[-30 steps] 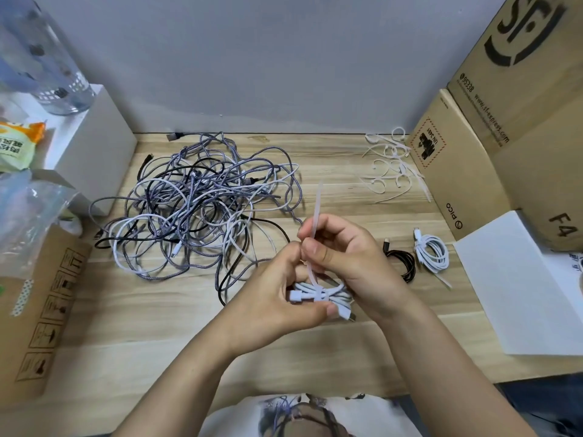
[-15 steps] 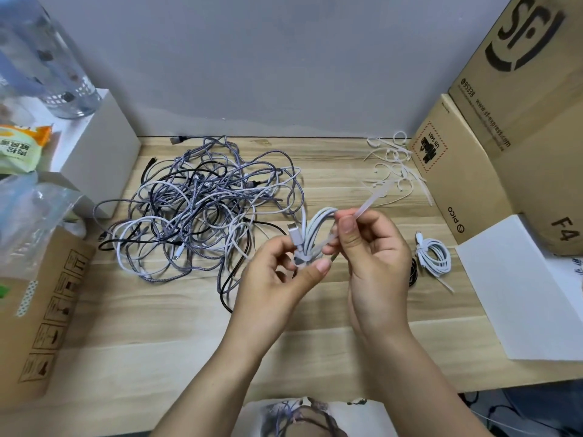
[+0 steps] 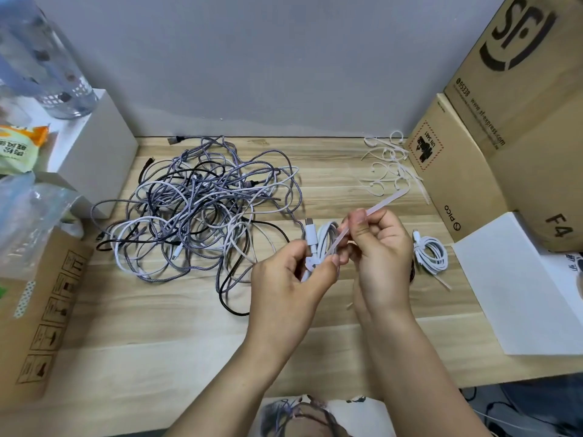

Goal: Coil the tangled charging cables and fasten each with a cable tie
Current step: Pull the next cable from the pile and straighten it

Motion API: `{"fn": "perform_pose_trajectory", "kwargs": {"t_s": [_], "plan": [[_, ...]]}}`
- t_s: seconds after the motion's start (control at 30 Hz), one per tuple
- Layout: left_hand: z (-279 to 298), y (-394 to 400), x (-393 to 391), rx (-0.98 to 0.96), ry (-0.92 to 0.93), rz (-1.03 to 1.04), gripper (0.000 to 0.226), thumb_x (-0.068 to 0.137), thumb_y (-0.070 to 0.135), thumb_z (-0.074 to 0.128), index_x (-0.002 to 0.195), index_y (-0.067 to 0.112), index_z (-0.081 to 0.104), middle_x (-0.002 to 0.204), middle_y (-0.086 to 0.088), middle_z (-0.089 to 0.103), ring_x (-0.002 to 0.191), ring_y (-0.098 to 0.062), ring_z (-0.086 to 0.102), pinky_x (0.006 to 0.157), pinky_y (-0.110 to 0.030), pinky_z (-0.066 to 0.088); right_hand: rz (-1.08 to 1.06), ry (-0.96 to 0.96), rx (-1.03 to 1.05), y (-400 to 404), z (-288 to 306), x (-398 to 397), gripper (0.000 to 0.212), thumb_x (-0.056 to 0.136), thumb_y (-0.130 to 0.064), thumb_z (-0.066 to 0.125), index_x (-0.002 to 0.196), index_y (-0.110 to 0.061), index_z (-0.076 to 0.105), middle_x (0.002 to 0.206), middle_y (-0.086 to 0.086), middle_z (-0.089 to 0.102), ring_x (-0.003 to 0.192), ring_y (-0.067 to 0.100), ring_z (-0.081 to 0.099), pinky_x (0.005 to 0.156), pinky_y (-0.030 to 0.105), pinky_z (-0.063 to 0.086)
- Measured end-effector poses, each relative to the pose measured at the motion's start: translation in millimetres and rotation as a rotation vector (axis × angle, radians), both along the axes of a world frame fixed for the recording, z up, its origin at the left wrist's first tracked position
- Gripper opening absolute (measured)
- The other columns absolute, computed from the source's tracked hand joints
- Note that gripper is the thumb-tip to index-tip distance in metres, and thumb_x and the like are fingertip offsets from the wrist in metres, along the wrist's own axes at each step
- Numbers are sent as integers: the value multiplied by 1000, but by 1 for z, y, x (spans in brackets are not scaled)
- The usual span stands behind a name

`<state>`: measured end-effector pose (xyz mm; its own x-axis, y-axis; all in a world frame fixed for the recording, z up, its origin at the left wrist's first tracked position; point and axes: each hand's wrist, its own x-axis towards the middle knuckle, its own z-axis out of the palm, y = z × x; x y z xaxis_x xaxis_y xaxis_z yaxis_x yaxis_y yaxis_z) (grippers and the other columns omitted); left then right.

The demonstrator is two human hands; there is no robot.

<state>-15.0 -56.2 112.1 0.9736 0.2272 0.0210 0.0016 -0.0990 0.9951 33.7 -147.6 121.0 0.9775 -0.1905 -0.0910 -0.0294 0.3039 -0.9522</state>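
Step in hand: cinching a cable tie (image 3: 366, 216) round a coiled white cable (image 3: 321, 244), held up over the middle of the bench (image 3: 157, 326), slightly right. Left hand (image 3: 293, 279) is gripping the coil at the tie's head, fingers curled tight round the bundle, thumb pressing across. Right hand (image 3: 378, 247) is pinching the tie's tail between thumb and forefinger, other fingers curled in; tail is pointing up-right. Next move, by my read: draw the tail through till snug, then set the coil beside the finished white coil (image 3: 430, 252) near the right edge. Big tangled cable pile (image 3: 195, 209) is lying left of centre, undone. Spare ties (image 3: 388, 165) are sitting at the back right corner by the cardboard box (image 3: 454, 171).
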Motion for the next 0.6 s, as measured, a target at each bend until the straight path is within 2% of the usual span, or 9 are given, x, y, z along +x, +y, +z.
{"fn": "perform_pose_trajectory", "kwargs": {"t_s": [0.13,0.2,0.3,0.4,0.47,0.53,0.6], "plan": [[-9,-3,1,52,10,42,51,66,51,57,71,0,59,65,-24,54,56,-19,35,49,-38,31,-25,134,127,2,-10,8,23,94,-7,49,72,-9,44,55,1,52,43,9,41,38,19,32],[-16,-3,0,93,24,70,46,66,50,57,63,5,51,58,-20,49,54,-22,32,48,-36,29,-39,211,173,2,-16,14,26,95,-7,49,70,-9,42,56,2,49,43,8,39,37,18,30],[-22,-4,1,130,33,100,41,65,49,57,54,15,37,50,-7,35,51,-11,25,48,-30,22,-45,276,221,3,-26,18,27,95,-7,49,69,-9,42,53,2,48,40,6,40,36,16,28],[-24,-2,1,173,48,95,44,65,51,56,53,16,31,51,-15,41,52,-13,27,48,-31,22,-21,304,207,6,-32,20,28,94,-6,50,67,-10,42,52,0,49,39,5,40,35,15,27],[-27,2,2,132,75,64,45,64,51,56,54,13,34,51,-13,39,53,-16,33,49,-34,25,10,302,211,5,-35,19,29,93,-5,51,66,-11,42,50,-1,51,39,4,41,38,15,30],[-28,7,3,52,114,-13,43,67,47,60,58,8,45,52,-5,41,55,-16,38,50,-37,30,14,273,203,1,-40,18,28,91,-4,54,66,-11,44,50,-3,54,43,5,43,46,16,37],[-26,10,5,-77,157,-103,30,75,33,65,61,9,55,52,6,50,54,-8,43,50,-28,32,37,258,180,-6,-47,17,22,88,-6,57,68,-12,51,59,-2,60,53,7,50,60,22,42]]}}
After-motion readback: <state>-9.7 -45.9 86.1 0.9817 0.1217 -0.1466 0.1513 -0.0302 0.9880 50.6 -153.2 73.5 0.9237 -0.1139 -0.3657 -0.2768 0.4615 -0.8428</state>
